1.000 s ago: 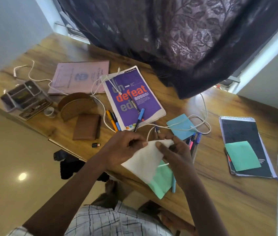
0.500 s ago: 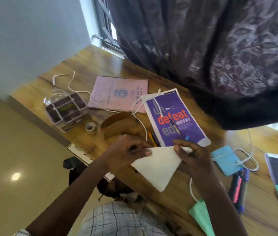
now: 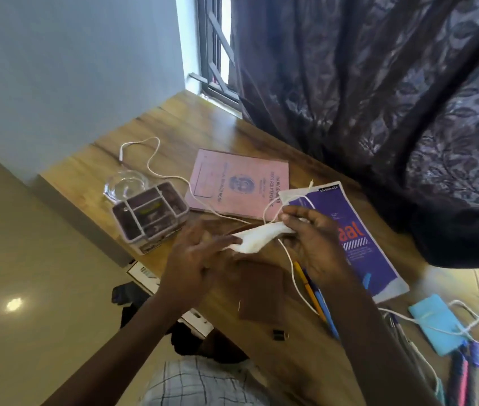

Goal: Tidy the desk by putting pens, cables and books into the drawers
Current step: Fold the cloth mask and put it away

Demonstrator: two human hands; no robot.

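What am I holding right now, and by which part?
A crumpled white sheet. The right hand grips its right end; the left hand is at its left end, too blurred to tell a pinch.

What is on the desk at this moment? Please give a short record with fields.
left hand: at the sheet's end; hold too blurred to tell
right hand: pinches the sheet
sheet: white, crumpled, between both hands
books: pink book and purple book, flat on the desk
cable: white, loose, crossing the pink book
pens: on the desk beside the purple book
organiser: near the desk's left edge
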